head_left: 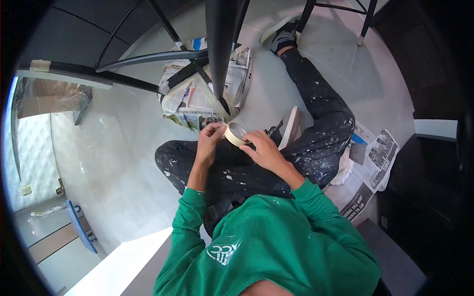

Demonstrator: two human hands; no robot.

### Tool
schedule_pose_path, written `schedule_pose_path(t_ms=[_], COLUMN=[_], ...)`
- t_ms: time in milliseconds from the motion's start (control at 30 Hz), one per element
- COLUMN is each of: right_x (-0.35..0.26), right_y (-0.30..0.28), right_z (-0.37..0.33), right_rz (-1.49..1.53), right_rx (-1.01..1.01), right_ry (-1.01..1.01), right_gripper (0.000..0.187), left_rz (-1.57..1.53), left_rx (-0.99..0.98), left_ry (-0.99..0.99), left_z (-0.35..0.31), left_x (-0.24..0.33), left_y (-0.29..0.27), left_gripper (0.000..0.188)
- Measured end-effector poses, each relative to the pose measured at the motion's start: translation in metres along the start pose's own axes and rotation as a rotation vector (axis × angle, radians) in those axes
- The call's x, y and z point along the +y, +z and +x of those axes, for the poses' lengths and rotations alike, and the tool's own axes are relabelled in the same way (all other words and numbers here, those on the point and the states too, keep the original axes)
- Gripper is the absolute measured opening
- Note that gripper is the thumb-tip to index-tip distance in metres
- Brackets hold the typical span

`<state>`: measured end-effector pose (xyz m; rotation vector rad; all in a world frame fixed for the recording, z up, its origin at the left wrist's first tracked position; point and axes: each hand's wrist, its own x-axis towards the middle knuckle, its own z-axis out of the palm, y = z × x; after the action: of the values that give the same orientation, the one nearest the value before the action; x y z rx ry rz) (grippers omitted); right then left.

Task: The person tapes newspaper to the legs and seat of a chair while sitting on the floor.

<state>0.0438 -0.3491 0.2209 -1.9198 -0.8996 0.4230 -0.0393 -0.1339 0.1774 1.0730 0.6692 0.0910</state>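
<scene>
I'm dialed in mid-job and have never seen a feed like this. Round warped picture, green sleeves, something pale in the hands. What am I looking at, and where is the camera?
There is no machine here. The single picture comes from a wide fisheye camera on a person's head, looking down, so straight edges bend near the rim. The green sleeves are that person's own arms, reaching in from below.

The person sits on a pale floor in dark, paint-spattered trousers. The right hand holds a roll of tape; the left hand pinches at its edge.

Just beyond, newspaper lies under the black legs of a chair. More newspaper lies at the person's right. A second chair's legs show at the top.
</scene>
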Motion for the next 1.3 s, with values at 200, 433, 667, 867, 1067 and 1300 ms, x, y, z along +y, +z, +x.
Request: schedule_pose_path(t_ms=[200,433,667,867,1067,1300], right_x=[-0.009,0.033,0.06,0.066,0.088,0.094], right_y=[0.007,0.02,0.027,0.018,0.039,0.047], right_z=[0.012,0.015,0.022,0.037,0.06,0.071], right_rz=[-0.007,0.079,0.086,0.136,0.113,0.197], right_rx=[0.078,0.038,0.125,0.104,-0.036,-0.11], right_ry=[0.024,0.393,0.267,0.169,0.292,0.446], right_gripper=[0.028,0.045,0.031,0.026,0.043,0.047], left_rz=[0.191,0.471,0.667,0.694,0.681,0.575], left_rx=[0.118,0.22,0.211,0.331,0.325,0.302], left_ry=[0.266,0.563,0.838,0.821,0.623,0.508], left_z=[0.018,0.054,0.029,0.032,0.059,0.071], left_x=[-0.002,0.017,0.029,0.022,-0.018,-0.004], left_y=[-0.003,0.016,0.048,0.048,0.019,0.022], left_gripper=[0.014,0.012,0.006,0.007,0.022,0.102])
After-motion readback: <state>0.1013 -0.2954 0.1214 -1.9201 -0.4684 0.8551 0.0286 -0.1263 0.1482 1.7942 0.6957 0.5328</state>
